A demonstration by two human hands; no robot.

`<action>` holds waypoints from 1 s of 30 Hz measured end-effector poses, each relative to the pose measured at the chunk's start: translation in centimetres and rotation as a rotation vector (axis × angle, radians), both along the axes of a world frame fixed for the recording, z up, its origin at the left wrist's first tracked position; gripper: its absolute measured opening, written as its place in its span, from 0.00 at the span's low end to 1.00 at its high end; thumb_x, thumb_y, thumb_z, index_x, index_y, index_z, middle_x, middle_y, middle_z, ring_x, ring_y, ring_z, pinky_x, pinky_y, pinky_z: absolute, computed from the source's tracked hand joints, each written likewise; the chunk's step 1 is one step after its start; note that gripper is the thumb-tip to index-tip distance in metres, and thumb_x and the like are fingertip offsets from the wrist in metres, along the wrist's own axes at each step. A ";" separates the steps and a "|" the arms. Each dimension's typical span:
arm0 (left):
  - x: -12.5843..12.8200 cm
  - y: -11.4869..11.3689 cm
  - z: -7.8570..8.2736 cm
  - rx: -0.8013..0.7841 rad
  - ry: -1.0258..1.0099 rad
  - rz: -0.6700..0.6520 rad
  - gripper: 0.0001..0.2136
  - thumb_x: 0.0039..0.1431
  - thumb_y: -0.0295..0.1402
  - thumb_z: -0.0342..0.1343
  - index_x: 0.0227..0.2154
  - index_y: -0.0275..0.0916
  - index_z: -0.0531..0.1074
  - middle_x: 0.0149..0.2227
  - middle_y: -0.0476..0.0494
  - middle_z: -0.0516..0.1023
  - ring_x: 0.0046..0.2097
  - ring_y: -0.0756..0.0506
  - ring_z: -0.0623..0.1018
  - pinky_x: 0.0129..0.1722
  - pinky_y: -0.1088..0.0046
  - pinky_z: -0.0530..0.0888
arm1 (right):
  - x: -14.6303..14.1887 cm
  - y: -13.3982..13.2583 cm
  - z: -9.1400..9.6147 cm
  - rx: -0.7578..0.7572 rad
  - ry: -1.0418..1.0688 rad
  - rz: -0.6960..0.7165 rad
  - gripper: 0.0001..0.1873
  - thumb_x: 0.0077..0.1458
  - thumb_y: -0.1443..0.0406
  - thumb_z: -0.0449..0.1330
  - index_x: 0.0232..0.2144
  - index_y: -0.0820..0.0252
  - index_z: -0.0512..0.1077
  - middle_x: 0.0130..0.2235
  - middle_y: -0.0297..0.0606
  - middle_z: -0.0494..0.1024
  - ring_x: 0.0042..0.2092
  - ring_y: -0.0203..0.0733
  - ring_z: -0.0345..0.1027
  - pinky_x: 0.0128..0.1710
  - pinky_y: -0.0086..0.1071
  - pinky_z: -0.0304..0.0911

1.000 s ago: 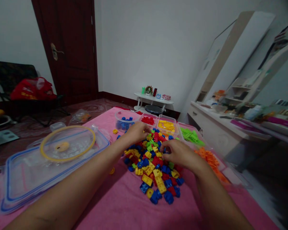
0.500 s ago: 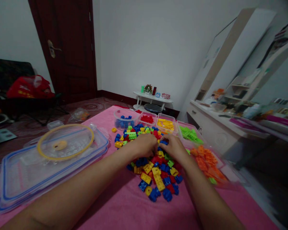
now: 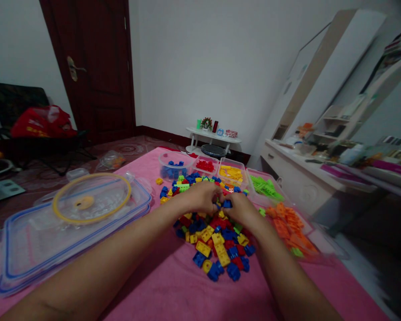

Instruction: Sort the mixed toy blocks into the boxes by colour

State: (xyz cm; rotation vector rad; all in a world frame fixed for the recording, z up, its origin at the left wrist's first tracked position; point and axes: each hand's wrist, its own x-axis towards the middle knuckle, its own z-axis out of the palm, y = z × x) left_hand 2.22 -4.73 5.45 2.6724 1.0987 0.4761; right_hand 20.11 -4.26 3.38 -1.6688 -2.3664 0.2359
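Observation:
A heap of toy building blocks (image 3: 203,248) in blue, yellow, red and green lies on a pink cloth (image 3: 173,285). Over the middle of the heap, my left hand (image 3: 204,197) has its fingers curled inward; what they grip, if anything, is hard to make out. Close beside it, my right hand (image 3: 239,206) pinches a blue block (image 3: 227,203) between thumb and fingers. The fingertips of both hands nearly meet there, and they partly hide the blocks underneath.
Behind the heap stand clear tubs of blue pieces (image 3: 172,170), red pieces (image 3: 205,166) and yellow pieces (image 3: 231,172). To the right are green pieces (image 3: 266,187) and orange pieces (image 3: 285,225) in trays. Stacked lids (image 3: 76,249) with a yellow-rimmed round lid (image 3: 55,209) lie left.
My right hand has turned and come in toward my left hand, and a blue block now shows between its fingers. My left hand has lifted slightly, its fingers opening a little toward the right.

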 end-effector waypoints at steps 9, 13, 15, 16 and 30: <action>-0.2 1.9 0.2 -0.940 -1.083 0.238 0.12 0.45 0.26 0.55 0.36 0.34 0.71 0.27 0.48 0.71 0.27 0.53 0.72 0.27 0.79 0.72 | 0.3 -0.1 1.3 0.064 -0.027 -0.029 0.07 0.45 0.65 0.60 0.20 0.63 0.73 0.20 0.35 0.71 0.23 0.35 0.61 0.23 0.28 0.49; -0.2 1.9 0.4 -1.237 -1.236 0.281 0.08 0.52 0.30 0.52 0.35 0.33 0.69 0.26 0.45 0.70 0.27 0.52 0.74 0.23 0.81 0.72 | 0.6 -0.7 3.3 0.179 0.129 -0.071 0.08 0.46 0.64 0.59 0.20 0.63 0.73 0.20 0.34 0.71 0.23 0.35 0.61 0.24 0.28 0.49; -0.1 1.8 0.3 -1.316 -1.234 0.250 0.10 0.56 0.35 0.48 0.36 0.34 0.68 0.27 0.43 0.71 0.28 0.50 0.75 0.23 0.80 0.73 | 0.2 -1.0 3.8 0.237 0.232 -0.060 0.08 0.46 0.63 0.59 0.23 0.63 0.74 0.22 0.35 0.73 0.25 0.36 0.63 0.24 0.28 0.51; 0.0 1.7 0.2 -1.346 -1.222 0.227 0.12 0.58 0.39 0.47 0.36 0.34 0.67 0.28 0.42 0.72 0.28 0.50 0.76 0.23 0.80 0.73 | -0.2 -1.2 3.9 0.249 0.281 -0.041 0.09 0.46 0.62 0.60 0.25 0.63 0.75 0.23 0.35 0.73 0.25 0.36 0.63 0.24 0.28 0.52; 0.7 1.8 -0.4 -1.390 -1.270 0.118 0.05 0.51 0.26 0.59 0.32 0.32 0.71 0.27 0.46 0.72 0.24 0.57 0.71 0.15 0.91 0.61 | -1.8 -1.9 3.9 0.385 0.723 -0.019 0.17 0.47 0.62 0.59 0.40 0.63 0.72 0.38 0.44 0.77 0.31 0.37 0.70 0.30 0.30 0.66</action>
